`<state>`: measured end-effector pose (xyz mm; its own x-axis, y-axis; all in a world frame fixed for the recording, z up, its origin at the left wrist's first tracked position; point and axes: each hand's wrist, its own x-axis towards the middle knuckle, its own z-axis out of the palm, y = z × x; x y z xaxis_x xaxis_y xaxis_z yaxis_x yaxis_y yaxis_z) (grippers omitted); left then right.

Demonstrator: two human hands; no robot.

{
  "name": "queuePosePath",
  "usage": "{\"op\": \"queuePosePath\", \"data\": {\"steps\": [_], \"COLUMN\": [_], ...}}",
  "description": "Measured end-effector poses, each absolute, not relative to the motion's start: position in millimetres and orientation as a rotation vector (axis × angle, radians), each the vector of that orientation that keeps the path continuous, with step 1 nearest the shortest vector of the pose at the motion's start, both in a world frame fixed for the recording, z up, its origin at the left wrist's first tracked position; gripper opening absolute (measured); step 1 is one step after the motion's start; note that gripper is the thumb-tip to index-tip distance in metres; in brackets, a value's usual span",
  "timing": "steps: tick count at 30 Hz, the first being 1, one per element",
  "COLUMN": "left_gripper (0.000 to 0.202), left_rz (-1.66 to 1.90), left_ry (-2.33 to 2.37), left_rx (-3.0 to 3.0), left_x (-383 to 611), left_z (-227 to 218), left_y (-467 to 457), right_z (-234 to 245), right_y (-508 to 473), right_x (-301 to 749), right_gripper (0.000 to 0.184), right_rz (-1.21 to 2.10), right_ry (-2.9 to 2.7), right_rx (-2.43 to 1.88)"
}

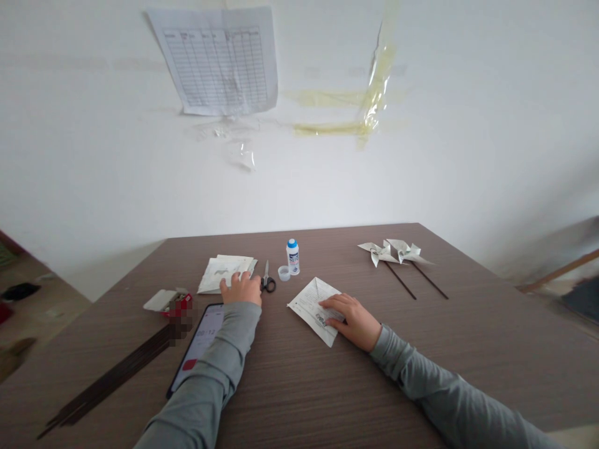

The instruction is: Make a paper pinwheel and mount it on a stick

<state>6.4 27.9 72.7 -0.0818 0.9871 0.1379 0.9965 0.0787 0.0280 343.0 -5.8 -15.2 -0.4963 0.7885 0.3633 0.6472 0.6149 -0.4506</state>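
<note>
My left hand (241, 289) is palm down with its fingers a little apart, at the near edge of a stack of printed paper squares (219, 269). Its thumb side is right beside the black-handled scissors (268, 284); part of the handle is hidden behind the hand. Under the flat fingers of my right hand (353, 317) rests a printed paper square (311, 302) with crease lines. That hand presses lightly on its right side. A white glue bottle with a blue top (292, 257) stands beyond the square, and a clear cap (284, 273) lies beside it.
Two paper pinwheels (378, 253) on dark sticks lie at the back right. On the left are a phone (206, 337) with a running timer, an open red and white small box (171, 301) and a bundle of dark sticks (116, 371). A wall (327, 187) rises behind the table.
</note>
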Motion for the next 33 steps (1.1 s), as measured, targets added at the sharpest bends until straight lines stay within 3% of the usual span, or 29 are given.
{"op": "queuePosePath", "data": {"steps": [7, 17, 21, 27, 33], "left_gripper": [0.051, 0.062, 0.063, 0.071, 0.069], "left_rz": [-0.511, -0.268, -0.22, -0.225, -0.303], "left_ry": [-1.848, -1.863, -1.881, -1.866, -1.85], "left_rx": [-2.591, -2.749, -2.705, -2.669, -2.759], "left_x": [47.7, 64.0, 58.4, 51.5, 50.5], "left_z": [54.3, 26.7, 23.1, 17.5, 17.0], "left_y": [1.8, -19.2, -19.6, -21.9, -37.6], "right_z": [-9.2, -19.8, -14.8, -8.5, -19.8], "right_y": [-7.5, -3.2, -8.3, -14.2, -15.0], "right_x": [338.3, 335.6, 334.6, 329.4, 324.3], "right_gripper": [0.028, 0.018, 0.031, 0.072, 0.075], "right_rz": [0.324, 0.427, 0.382, 0.292, 0.262], "right_ry": [-2.313, -2.252, -2.265, -2.419, -2.487], "right_rx": [-1.119, -0.992, -1.005, -1.112, -1.14]}}
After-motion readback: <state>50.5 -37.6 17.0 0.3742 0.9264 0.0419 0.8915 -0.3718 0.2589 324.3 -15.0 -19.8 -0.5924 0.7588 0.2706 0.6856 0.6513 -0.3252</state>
